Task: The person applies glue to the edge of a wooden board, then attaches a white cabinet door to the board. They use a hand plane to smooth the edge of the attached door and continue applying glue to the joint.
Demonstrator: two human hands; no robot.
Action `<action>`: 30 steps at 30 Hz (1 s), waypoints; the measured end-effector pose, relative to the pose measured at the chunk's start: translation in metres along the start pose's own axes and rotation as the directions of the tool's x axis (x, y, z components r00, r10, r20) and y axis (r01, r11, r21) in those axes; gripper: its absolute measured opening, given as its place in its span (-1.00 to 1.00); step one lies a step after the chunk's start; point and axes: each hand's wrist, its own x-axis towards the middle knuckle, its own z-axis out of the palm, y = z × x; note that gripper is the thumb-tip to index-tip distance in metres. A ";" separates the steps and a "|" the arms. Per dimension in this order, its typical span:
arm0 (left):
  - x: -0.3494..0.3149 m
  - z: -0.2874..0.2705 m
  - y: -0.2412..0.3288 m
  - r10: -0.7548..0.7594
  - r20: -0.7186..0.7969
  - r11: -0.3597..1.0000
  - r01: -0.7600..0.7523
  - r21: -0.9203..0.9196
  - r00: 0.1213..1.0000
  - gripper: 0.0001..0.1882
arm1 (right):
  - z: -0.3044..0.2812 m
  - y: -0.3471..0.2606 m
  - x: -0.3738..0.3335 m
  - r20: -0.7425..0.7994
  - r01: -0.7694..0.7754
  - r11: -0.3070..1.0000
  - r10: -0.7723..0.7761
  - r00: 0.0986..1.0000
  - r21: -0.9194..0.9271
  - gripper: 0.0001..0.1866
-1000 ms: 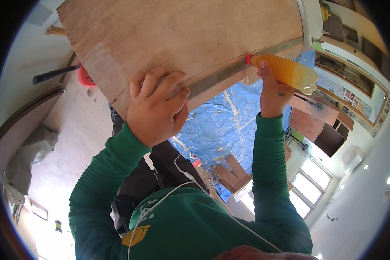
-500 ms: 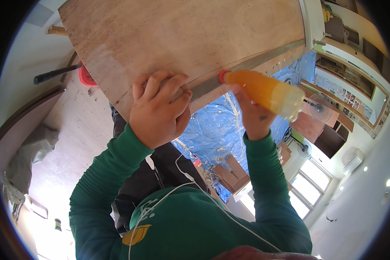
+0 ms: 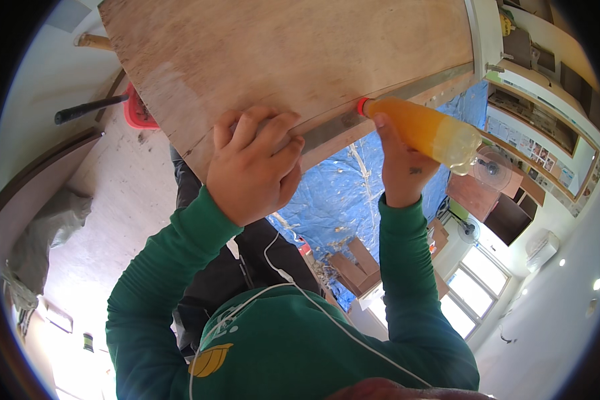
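A wide plywood board (image 3: 300, 60) lies before me, with a grey-brown strip (image 3: 440, 79) along its near edge. My left hand (image 3: 253, 163) rests on the board by its near left corner. Its fingers are bent and drawn in; something greyish shows between them, but I cannot make out what it is. In my right hand (image 3: 405, 170) is a clear plastic bottle (image 3: 417, 130), tilted on its side and partly filled with orange-yellow liquid. Its red cap (image 3: 363, 106) points left and is over the strip; whether it touches I cannot tell.
Blue sheeting (image 3: 333, 200) covers the floor beyond the board's near edge. Brown panels (image 3: 355, 267) stand on it. At the left is a red tub (image 3: 139, 110) beside a black handle (image 3: 90, 109). A standing fan (image 3: 492, 163) and shelving (image 3: 540, 120) are at the right.
The bottle and my right hand have moved a little to the right along the strip. My left hand keeps its place on the board, while the whole view has shifted slightly.
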 end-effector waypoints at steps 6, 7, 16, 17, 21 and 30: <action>0.001 -0.001 0.001 -0.008 0.013 1.000 0.008 -0.007 1.000 -0.78 | 0.004 -0.006 -0.039 0.189 0.123 0.992 -0.113 0.975 -0.041 -0.46; 0.000 -0.001 0.001 -0.010 0.011 1.000 0.010 -0.005 1.000 -0.78 | 0.002 -0.003 -0.037 0.174 0.183 0.981 -0.170 0.970 -0.062 -0.47; 0.000 0.000 0.000 -0.006 0.002 1.000 0.006 0.003 1.000 -0.78 | -0.004 0.015 -0.024 0.020 0.113 0.980 -0.118 0.993 0.164 -0.54; 0.000 0.000 0.000 -0.010 0.003 1.000 0.010 0.003 1.000 -0.78 | -0.002 0.007 -0.035 0.103 0.142 0.987 -0.150 0.983 0.080 -0.55; 0.000 -0.001 0.001 -0.012 0.007 1.000 0.012 0.007 1.000 -0.77 | -0.007 0.012 -0.032 0.114 0.137 0.990 -0.138 0.984 0.018 -0.51; 0.001 -0.001 0.001 -0.016 0.019 1.000 0.015 0.007 1.000 -0.79 | -0.006 0.005 -0.051 0.231 0.135 0.989 -0.118 0.966 -0.058 -0.43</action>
